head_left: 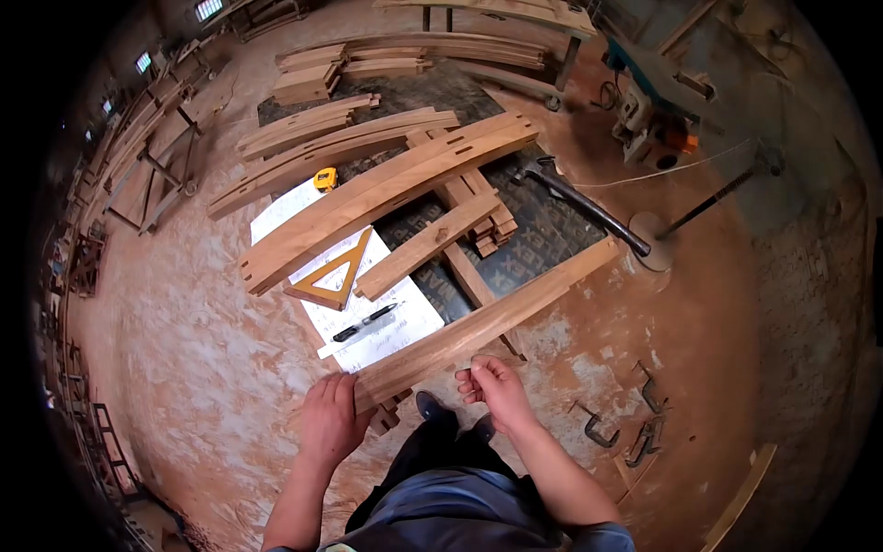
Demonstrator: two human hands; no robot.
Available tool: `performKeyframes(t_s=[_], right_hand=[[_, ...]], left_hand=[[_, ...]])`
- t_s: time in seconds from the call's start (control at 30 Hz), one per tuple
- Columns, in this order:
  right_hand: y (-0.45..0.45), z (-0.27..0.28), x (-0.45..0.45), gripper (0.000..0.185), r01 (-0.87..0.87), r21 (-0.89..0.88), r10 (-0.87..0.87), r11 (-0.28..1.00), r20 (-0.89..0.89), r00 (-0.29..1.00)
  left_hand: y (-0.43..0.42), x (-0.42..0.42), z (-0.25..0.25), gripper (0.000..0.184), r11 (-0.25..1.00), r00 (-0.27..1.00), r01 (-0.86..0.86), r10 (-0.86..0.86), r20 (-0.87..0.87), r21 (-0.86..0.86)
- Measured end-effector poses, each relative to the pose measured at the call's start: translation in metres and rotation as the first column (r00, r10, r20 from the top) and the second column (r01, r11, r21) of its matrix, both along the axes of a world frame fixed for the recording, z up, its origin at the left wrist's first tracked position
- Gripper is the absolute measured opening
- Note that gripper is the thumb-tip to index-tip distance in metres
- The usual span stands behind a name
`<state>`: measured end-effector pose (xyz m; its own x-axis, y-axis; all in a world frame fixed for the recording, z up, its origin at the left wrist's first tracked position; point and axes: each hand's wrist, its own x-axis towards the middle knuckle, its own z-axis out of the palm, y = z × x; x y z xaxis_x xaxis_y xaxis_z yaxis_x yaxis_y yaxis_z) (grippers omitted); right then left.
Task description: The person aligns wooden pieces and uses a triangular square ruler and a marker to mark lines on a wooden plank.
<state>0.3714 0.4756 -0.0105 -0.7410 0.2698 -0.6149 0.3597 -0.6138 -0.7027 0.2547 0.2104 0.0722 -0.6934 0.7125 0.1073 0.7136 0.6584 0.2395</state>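
Observation:
A long wooden board [478,322] lies across the near edge of the table. My left hand [333,414] is closed over its left end, with the fingers on top and the thumb hidden. Just in front of the board's near side, my right hand [495,391] is curled in a pinch; whatever its fingertips hold is too small to tell. Beyond the board are a sheet of paper with writing [405,324], a black pen [365,322] and a yellow set square [333,274]. A thick mortised beam [386,198] rests behind them, next to a yellow tape measure [325,179].
A hammer [589,210] lies on the dark tabletop [552,225] at the right. Shorter wooden pieces [432,244] and stacked boards [308,83] take up the middle and back. Clamps [644,437] lie on the floor at the right, below a machine [648,110].

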Motion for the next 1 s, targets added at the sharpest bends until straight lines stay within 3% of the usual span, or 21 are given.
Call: performKeyframes(t_s=[0.07,0.17,0.33,0.53,0.67,0.77,1.0], right_hand=[[0.001,0.01,0.0,0.028,0.044,-0.045,-0.046,0.998,-0.048,0.998],[0.0,0.01,0.006,0.028,0.095,-0.189,-0.124,0.977,-0.151,0.981],[0.008,0.019,0.03,0.029,0.104,-0.337,-0.215,0.936,-0.312,0.926],[0.025,0.044,0.073,0.033,0.137,-0.283,-0.242,0.949,-0.381,0.892],[0.035,0.038,0.102,0.036,0.191,-0.256,-0.287,0.948,-0.422,0.86],[0.041,0.037,0.121,0.036,0.241,-0.233,-0.321,0.942,-0.417,0.85],[0.055,0.04,0.163,0.038,0.349,-0.187,-0.396,0.918,-0.422,0.816]], left_hand=[[0.001,0.017,0.011,0.058,0.997,0.995,-0.054,0.058,0.075,-0.06],[0.007,0.041,0.024,0.061,0.992,0.997,-0.078,0.08,0.019,-0.097],[0.011,0.081,0.022,0.066,0.98,0.973,-0.196,0.2,0.116,-0.042],[0.029,0.123,0.014,0.068,0.964,0.898,-0.265,0.25,0.362,-0.009],[0.043,0.141,0.007,0.066,0.971,0.891,-0.239,0.217,0.399,0.004],[0.058,0.149,0.016,0.069,0.966,0.794,-0.245,0.247,0.555,-0.081],[0.082,0.163,0.018,0.066,0.994,0.822,-0.106,0.098,0.561,-0.019]])
